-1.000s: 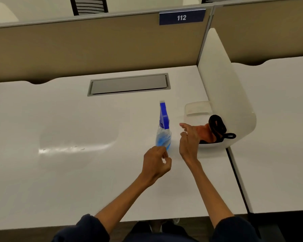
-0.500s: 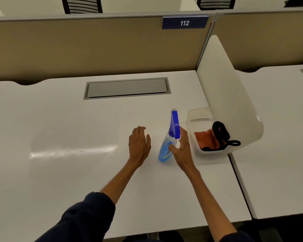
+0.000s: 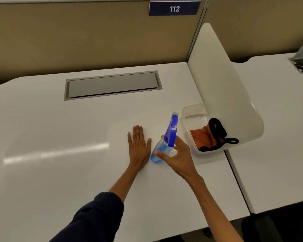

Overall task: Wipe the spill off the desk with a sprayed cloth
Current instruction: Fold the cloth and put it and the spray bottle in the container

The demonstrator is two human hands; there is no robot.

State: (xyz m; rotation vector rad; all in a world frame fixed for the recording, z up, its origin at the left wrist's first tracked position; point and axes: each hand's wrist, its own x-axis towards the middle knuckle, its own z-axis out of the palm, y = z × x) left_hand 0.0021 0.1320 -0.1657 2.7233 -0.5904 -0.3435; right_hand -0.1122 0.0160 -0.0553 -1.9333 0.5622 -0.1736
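Observation:
A clear spray bottle [image 3: 162, 148] with blue liquid and a blue trigger head stands on the white desk [image 3: 59, 163]. My right hand [image 3: 177, 158] wraps around its lower body from the right. My left hand [image 3: 138, 145] lies flat on the desk just left of the bottle, fingers together, holding nothing. An orange cloth [image 3: 200, 137] lies inside a clear plastic container [image 3: 189, 116] to the right, with a black cord [image 3: 217, 130] on top of it. No spill is discernible on the desk; only a glare streak shows at the left.
A grey cable hatch [image 3: 112, 85] is set into the desk at the back. A white curved divider [image 3: 222, 84] separates this desk from the neighbouring one on the right. A tan partition with a "112" sign [image 3: 174, 8] runs along the back.
My left hand opened from a fist and settled flat on the desk. My right hand came from beside the container and closed around the bottle.

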